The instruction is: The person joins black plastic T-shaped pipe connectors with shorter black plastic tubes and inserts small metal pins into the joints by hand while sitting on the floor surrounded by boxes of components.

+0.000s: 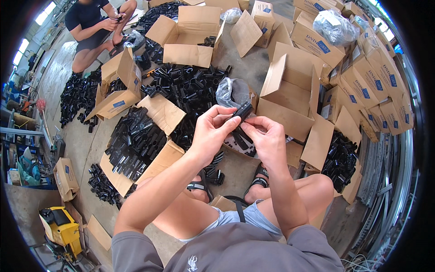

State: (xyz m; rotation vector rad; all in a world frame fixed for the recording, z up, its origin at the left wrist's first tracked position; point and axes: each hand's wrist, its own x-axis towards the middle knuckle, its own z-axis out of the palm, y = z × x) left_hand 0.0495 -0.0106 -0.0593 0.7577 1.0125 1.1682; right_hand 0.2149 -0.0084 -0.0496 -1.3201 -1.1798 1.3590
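My left hand [215, 130] grips a black tubular part [244, 111] between thumb and fingers, holding it tilted in front of me. Against the lower end of that part, my right hand [268, 137] is closed in a pinch; whether a small piece is also between its fingertips is hidden. Just below my hands, a round white container [250, 153] holds small black pieces, partly covered by longer black parts [240, 139]. A clear plastic bag [232, 92] lies right behind the held part.
Loose black parts [186, 88] are heaped on the floor ahead. An open carton [136, 140] full of them is at left; an open box [292, 93] stands at right. Stacked cartons [367, 86] and metal profiles [385, 195] line the right side. Another person [97, 27] sits far left.
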